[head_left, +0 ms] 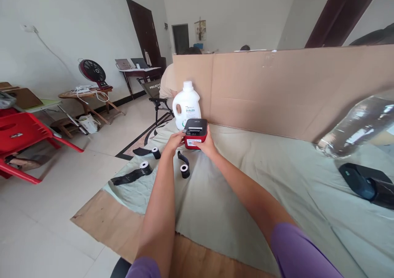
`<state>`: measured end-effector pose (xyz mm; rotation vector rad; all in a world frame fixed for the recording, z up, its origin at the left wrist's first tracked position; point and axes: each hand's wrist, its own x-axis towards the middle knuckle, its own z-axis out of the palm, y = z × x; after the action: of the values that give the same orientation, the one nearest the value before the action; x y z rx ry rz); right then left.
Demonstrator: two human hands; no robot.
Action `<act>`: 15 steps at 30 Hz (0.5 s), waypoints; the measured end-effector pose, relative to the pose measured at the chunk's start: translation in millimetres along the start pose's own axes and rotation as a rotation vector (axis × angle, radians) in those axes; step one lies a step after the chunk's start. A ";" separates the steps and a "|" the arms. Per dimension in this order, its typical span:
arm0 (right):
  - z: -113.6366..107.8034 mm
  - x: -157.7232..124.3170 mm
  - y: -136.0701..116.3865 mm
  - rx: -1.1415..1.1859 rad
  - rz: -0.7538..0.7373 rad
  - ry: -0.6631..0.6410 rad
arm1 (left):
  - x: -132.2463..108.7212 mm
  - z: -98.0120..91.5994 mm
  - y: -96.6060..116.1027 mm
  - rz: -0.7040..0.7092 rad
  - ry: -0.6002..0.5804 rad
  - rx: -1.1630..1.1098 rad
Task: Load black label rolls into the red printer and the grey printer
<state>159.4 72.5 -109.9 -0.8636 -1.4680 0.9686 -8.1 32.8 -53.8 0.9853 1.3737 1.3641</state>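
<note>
A small red printer with a black top (195, 133) sits on the grey-green cloth (246, 196) near the cardboard wall. My left hand (174, 141) grips its left side and my right hand (207, 145) grips its right side, both with fingers curled against the casing. Three small black rolls with white cores lie close by: one roll (185, 170) just in front of the printer, one roll (156, 152) to the left, and one roll (145, 167) further left with a loose black strip trailing from it.
A white detergent jug (186, 104) stands right behind the printer. A tall cardboard wall (277, 89) runs along the back. A black device (366, 183) and a clear plastic bottle (357, 126) lie at the right. A folding chair (155, 93) and red chair (21, 138) stand on the floor left.
</note>
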 end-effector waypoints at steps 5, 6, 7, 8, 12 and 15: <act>-71.0 -25.7 -59.9 -0.058 -0.169 0.097 | -45.0 49.4 40.7 0.258 -0.195 0.083; -90.5 -35.2 -75.1 -0.088 -0.205 0.114 | -57.9 62.4 47.7 0.330 -0.254 0.103; -110.4 -46.6 -89.8 -0.117 -0.230 0.128 | -71.8 76.2 52.3 0.404 -0.315 0.114; -130.2 -59.8 -103.4 -0.144 -0.240 0.141 | -86.6 90.5 54.0 0.475 -0.371 0.112; -196.3 -126.9 -135.5 -0.345 -0.246 0.189 | -148.7 143.1 24.1 0.586 -0.502 -0.053; -223.4 -178.4 -133.4 -0.601 -0.273 0.227 | -187.3 164.4 -22.5 0.478 -0.560 -0.181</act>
<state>401.6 -120.0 -48.1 -1.1182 -1.6457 0.2071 198.1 -108.9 -53.6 1.4910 0.6061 1.3700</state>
